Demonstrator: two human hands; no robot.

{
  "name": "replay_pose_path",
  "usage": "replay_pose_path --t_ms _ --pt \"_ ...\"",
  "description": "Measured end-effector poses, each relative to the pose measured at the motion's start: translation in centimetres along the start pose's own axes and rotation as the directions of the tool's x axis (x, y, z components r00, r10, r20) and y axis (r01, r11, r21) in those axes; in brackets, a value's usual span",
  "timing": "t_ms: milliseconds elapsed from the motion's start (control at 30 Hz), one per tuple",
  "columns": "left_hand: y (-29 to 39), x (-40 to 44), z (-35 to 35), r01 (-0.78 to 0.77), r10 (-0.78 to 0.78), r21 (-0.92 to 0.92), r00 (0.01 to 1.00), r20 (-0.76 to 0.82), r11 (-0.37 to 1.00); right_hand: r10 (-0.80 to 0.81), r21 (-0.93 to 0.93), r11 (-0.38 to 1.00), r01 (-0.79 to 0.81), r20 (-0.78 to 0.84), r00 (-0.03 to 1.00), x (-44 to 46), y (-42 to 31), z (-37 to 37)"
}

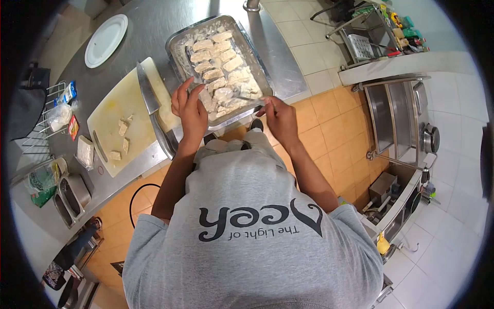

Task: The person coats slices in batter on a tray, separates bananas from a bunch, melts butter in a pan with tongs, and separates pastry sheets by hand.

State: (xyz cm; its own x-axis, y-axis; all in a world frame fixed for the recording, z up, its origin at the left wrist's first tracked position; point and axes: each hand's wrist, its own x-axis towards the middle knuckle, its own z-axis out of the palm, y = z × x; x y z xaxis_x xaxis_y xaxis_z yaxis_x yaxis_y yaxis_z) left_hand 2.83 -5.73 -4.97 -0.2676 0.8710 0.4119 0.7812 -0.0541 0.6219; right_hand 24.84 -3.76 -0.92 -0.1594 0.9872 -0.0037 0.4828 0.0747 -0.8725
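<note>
My right hand point(279, 119) pinches the handle of a metal spoon point(247, 98) at the near right rim of a metal tray point(268, 77). The spoon's head reaches into a pale, floury coating and is partly buried, so its shape is hard to make out. Several oblong flour-coated pieces point(233, 64) lie in rows in the tray. At the tray's near left edge my left hand point(191, 110) is open, fingers apart and bent; whether it touches the rim I cannot tell.
To the left, a cutting board point(105, 129) bears a large knife point(148, 92) and small cut chunks point(123, 127). A white plate point(106, 41) lies farther back. A wrapped block point(85, 152) sits by the board. Shelving point(393, 118) stands at right.
</note>
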Motion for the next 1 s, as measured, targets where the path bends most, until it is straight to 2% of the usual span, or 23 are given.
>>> replay_pose_path --t_ms 67,167,200,300,400,500,600,700,833,867,967,1000 --pt "0.0 0.1 -0.2 -0.017 0.017 0.016 1.000 0.012 1.000 0.063 0.033 0.998 -0.062 -0.044 0.997 0.1 0.6 -0.5" --pt "-0.1 0.3 -0.6 -0.060 0.060 0.004 0.995 0.081 0.998 0.050 0.148 0.988 -0.033 -0.108 0.993 0.1 1.2 -0.5" --pt "-0.1 0.3 -0.6 -0.064 0.064 0.001 0.994 0.085 0.998 -0.004 0.017 1.000 0.006 -0.090 0.996 -0.1 0.8 -0.5" --pt "-0.3 0.5 -0.6 -0.074 0.076 -0.025 0.993 0.086 0.997 0.056 -0.068 0.996 -0.062 -0.092 0.994 -0.2 -0.2 -0.3" --pt "-0.8 0.6 -0.4 -0.078 0.083 -0.067 0.994 0.067 0.995 0.112 0.095 0.990 -0.103 -0.094 0.989 -0.1 -0.5 0.2" --pt "-1.3 0.6 -0.4 -0.093 0.098 -0.088 0.993 0.064 0.992 0.059 -0.046 0.997 -0.064 -0.112 0.992 -0.4 -0.8 0.9" --pt "-1.6 0.7 -0.6 -0.097 0.105 -0.111 0.992 0.066 0.989 0.020 0.115 0.993 -0.004 -0.132 0.991 -0.6 -0.6 1.6" --pt "-1.3 0.7 -1.0 -0.096 0.106 -0.130 0.992 0.066 0.987 -0.016 -0.126 0.992 0.011 -0.035 0.999 -1.2 -1.9 2.1" --pt "-1.2 1.0 -1.3 -0.129 0.136 -0.120 0.990 0.047 0.984 0.060 0.072 0.996 -0.052 -0.119 0.991 -1.2 -2.7 1.9" --pt "-1.3 1.0 -1.3 -0.136 0.143 -0.127 0.989 0.047 0.982 -0.030 0.041 0.998 0.037 -0.161 0.986 -1.3 -2.5 2.3" --pt "-1.7 0.8 -0.9 -0.106 0.115 -0.168 0.992 0.043 0.980 -0.005 -0.096 0.995 -0.006 -0.108 0.994 -1.7 -1.9 2.2" --pt "-1.8 0.9 -0.9 -0.113 0.121 -0.173 0.992 0.037 0.979 0.026 -0.022 0.999 -0.029 -0.116 0.993 -1.7 -2.0 2.2"
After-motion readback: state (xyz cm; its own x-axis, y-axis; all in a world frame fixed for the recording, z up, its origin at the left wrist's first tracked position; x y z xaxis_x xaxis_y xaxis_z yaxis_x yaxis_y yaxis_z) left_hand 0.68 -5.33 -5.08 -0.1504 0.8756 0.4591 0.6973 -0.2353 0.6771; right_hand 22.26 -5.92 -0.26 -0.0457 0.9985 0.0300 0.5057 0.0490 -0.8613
